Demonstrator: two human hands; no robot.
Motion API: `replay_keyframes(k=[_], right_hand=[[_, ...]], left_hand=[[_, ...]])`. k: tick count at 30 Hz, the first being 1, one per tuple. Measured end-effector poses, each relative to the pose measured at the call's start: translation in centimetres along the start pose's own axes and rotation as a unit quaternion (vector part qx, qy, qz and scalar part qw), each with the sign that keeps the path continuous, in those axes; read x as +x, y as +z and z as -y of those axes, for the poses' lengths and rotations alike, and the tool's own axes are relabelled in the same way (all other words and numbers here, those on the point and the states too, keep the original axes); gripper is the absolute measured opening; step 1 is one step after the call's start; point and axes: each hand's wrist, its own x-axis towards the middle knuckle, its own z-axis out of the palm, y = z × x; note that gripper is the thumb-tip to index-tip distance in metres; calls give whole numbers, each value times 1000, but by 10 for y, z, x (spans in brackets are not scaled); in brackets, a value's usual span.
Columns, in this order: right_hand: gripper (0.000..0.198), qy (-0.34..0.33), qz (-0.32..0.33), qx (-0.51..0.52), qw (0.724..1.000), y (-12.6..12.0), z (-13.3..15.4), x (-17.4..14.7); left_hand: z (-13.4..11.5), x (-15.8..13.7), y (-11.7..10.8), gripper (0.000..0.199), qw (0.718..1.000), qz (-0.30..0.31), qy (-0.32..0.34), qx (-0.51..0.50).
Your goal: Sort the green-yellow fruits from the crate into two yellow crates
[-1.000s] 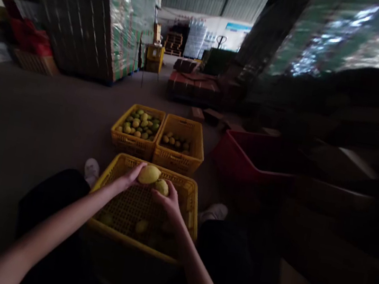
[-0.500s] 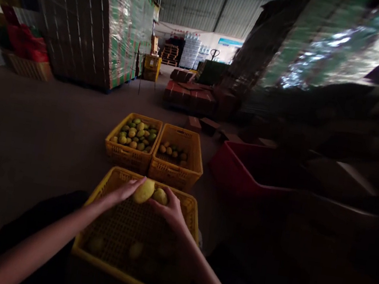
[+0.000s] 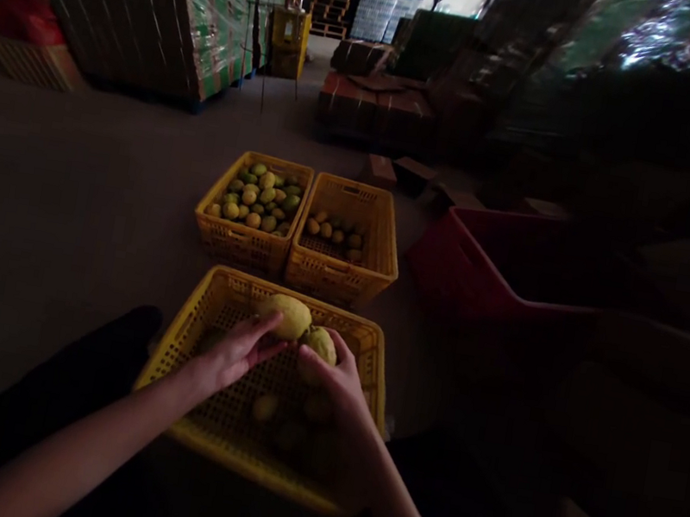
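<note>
The left hand (image 3: 239, 351) holds a pale yellow-green fruit (image 3: 287, 318), the thumb against its near side and the fingers curled below; the right hand (image 3: 336, 375) is closed around a rounder green-yellow fruit (image 3: 322, 345), thumb toward the left hand; the two held fruits sit side by side between the hands, so close that I cannot tell whether they touch; directly under both hands stands a yellow crate (image 3: 381, 369) of open lattice, and on its bottom, below and between the wrists, lie a few loose fruits (image 3: 265, 407), dim in the shadow; beyond the hands two more yellow crates stand next to each other on the floor (image 3: 78, 207), the left crate (image 3: 239, 243) heaped with green and yellow fruits (image 3: 263, 197), the right crate (image 3: 338, 279) holding a small cluster (image 3: 335, 235) on its bottom; to the right of the right hand, well apart, is a red bin (image 3: 454, 267); far ahead of the left hand rises a film-wrapped stack (image 3: 227, 13).
</note>
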Motion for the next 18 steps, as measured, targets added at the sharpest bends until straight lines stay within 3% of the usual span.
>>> replay_keyframes(k=[4, 9, 15, 18], right_hand=[[54, -24, -12, -2, 1000, -5, 6, -7], [58, -68, -9, 4, 998, -14, 20, -16], [48, -132, -15, 35, 991, -10, 25, -26], [45, -152, -24, 49, 987, -1, 25, -30]], left_hand=[[-9, -8, -1, 68, 984, 84, 84, 133], [-8, -21, -4, 60, 948, 125, 112, 272], [8, -39, 14, 66, 948, 129, 199, 213], [6, -35, 24, 58, 971, 59, 205, 111]])
